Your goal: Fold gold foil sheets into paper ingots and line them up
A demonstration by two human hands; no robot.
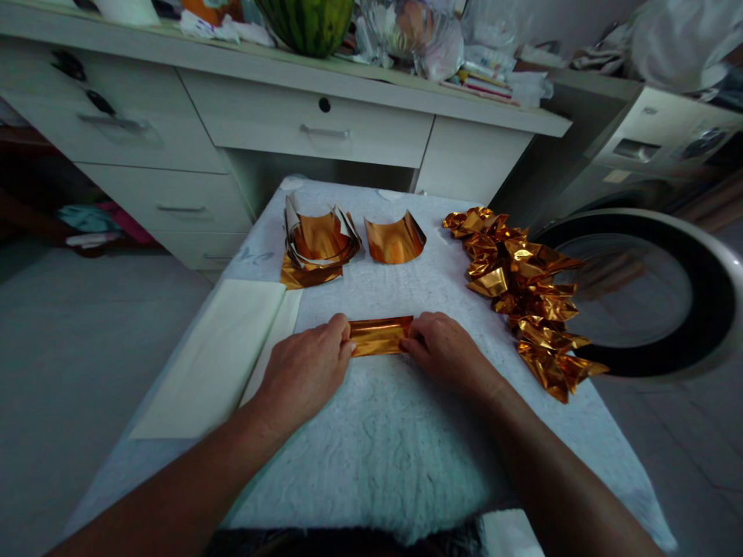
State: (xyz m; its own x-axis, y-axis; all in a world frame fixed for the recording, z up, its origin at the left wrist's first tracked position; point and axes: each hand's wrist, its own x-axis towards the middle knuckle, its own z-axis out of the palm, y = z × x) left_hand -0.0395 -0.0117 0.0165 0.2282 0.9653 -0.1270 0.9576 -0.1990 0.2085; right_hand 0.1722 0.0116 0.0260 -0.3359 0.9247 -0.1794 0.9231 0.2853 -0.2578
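Gold foil strip [380, 336], folded flat, lies pinched at both ends: left hand [305, 371] fingertips closed on its left end, right hand [444, 352] fingertips closed on its right end, both w/ knuckles up and palms down on the white textured cloth [383, 441]. Strip sits between the two sets of fingers, flat on the cloth. Just beyond the fingers, away from the person: a stack of curled foil sheets [316, 244] on the left side & a single curled foil sheet [395, 240] beside it. To the right of the right fingers, a row of crumpled foil pieces [522, 286] runs along the cloth edge. Left of the left fingers, a pale paper sheet [224, 352]. Farther out: desk drawers [302, 128], a watermelon [305, 23] on top, a round black-rimmed thing [711, 298] at the right.
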